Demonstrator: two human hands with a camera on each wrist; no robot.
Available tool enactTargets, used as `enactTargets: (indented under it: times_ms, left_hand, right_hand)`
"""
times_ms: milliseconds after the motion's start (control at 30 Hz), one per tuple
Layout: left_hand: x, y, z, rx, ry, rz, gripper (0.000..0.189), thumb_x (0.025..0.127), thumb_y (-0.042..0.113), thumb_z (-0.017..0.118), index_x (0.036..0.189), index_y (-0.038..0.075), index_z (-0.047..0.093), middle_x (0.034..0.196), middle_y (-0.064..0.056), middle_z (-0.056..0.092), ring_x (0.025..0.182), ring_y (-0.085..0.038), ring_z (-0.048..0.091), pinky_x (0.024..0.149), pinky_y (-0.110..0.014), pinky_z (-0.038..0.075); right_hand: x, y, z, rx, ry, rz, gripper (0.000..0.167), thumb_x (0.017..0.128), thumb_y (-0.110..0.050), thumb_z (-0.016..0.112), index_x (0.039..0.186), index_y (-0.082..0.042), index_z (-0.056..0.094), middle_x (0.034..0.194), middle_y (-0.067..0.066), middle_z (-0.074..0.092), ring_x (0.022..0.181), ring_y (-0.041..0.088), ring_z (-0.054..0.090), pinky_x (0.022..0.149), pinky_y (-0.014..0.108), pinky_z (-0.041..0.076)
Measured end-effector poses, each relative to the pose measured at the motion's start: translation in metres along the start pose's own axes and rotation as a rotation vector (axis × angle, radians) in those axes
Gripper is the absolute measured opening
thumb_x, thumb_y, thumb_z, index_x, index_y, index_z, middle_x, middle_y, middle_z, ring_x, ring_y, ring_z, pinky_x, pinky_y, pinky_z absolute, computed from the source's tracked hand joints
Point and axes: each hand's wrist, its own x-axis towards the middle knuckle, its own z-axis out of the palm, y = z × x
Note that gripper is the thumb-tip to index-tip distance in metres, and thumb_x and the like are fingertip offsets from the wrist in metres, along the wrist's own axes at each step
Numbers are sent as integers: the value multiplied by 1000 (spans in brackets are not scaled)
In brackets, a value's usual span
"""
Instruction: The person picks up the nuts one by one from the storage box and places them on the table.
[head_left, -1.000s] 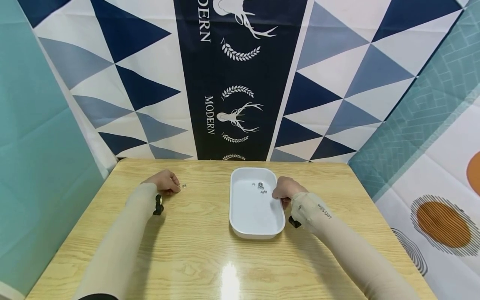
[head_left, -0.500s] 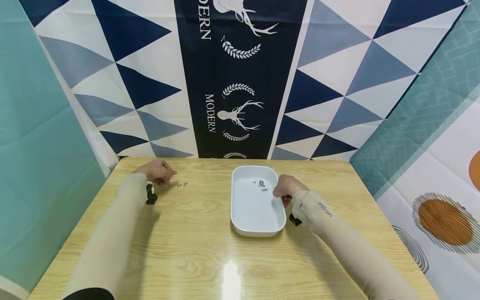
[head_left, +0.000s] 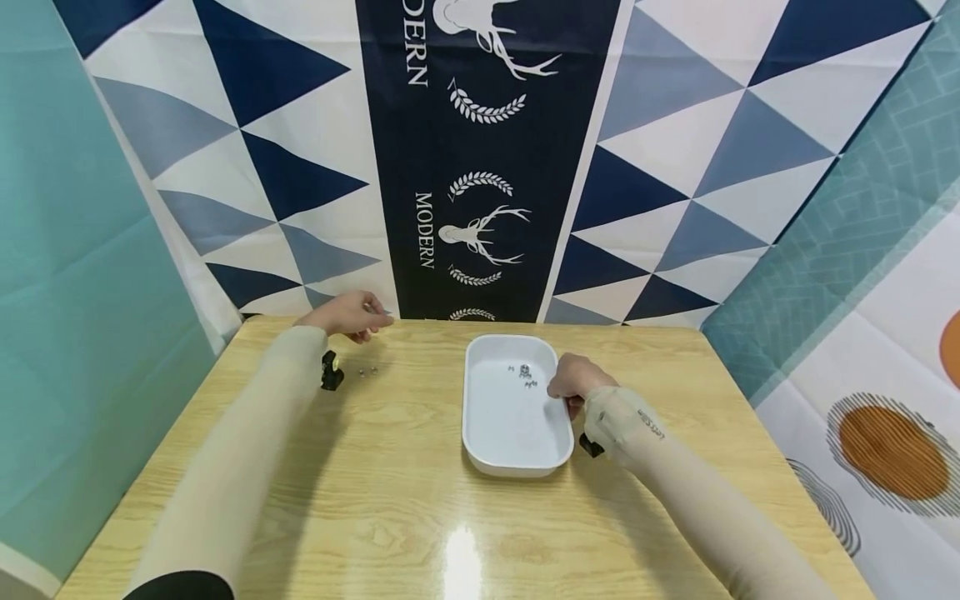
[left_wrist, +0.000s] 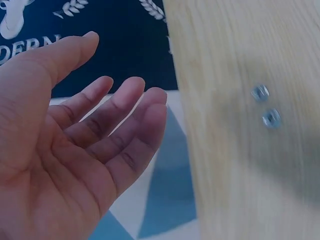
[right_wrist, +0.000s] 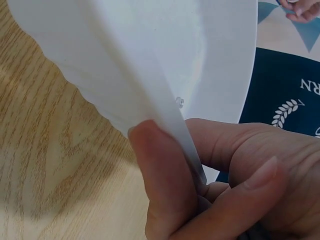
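Note:
My left hand [head_left: 350,316] is raised over the far edge of the table, fingers loosely spread. The left wrist view shows its palm [left_wrist: 65,175] bare. Below it on the wood lie two small metal nuts, one nut [left_wrist: 260,92] just beside the other nut [left_wrist: 271,118]. To their right stands a white rectangular tray [head_left: 498,442]. My right hand [head_left: 579,379] pinches the tray's right rim, thumb and fingers on either side of the wall. Several small metal nuts [head_left: 525,370] lie toward the far end of the tray; one nut [right_wrist: 180,102] shows past the rim in the right wrist view.
The wooden table [head_left: 390,517] ends at a patterned cloth backdrop [head_left: 300,167] right behind the left hand. A teal panel [head_left: 90,292] borders the left side, and a printed cloth [head_left: 885,467] hangs along the right.
My left hand, earlier down at the two nuts, drew back to the left, then rose up and right over the far edge. The nuts, tray and right hand stay in place.

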Motion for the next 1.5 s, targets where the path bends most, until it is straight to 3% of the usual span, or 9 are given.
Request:
enactTargets:
  times_ms: [167,467,667,867,1067,1500]
  left_hand:
    - [3,23,4,23,19,46,41,101,37,64,124,3,59,109,-17,67,82,-25,70,82,-40,62]
    - [18,62,22,-49,37,163,36,101,35,66,120,5,63,106,-17,70,80,-27,70,75,-38,61]
    - [30,87,42,-83,14,230,33,100,33,67,118,6,63,102,-14,71,76,-23,68,71,-33,59]
    - [40,110,58,-90,-37,264,31,100,32,67,117,6,63,105,-20,69,81,-32,69,70,-32,58]
    - [48,123,76,-56,-66,265,30,99,32,69,116,7,64,102,-15,70,77,-26,68,74,-34,60]
    - [59,138,122,-41,-131,243,26,99,29,68,114,8,65,102,-15,73,69,-19,66,67,-27,58]
  right_hand:
    - [1,0,-2,-13,2,2,35,91,-1,62,122,16,62,72,18,69,47,14,55,47,21,45]
    - [1,1,-3,-3,2,3,36,90,0,62,122,16,61,74,18,68,49,14,55,48,22,48]
    - [1,-1,-4,-11,5,1,36,90,0,62,122,16,62,73,18,68,48,14,54,47,22,47]
    - [0,-4,-2,8,0,7,36,90,2,61,123,16,60,73,18,66,48,14,53,48,23,49]
    - [2,-4,1,11,6,-4,34,90,2,61,122,15,61,74,18,66,49,14,52,48,23,47]
    - [4,-1,2,-17,15,-3,30,91,-1,64,117,13,62,75,17,68,50,15,56,48,23,48]
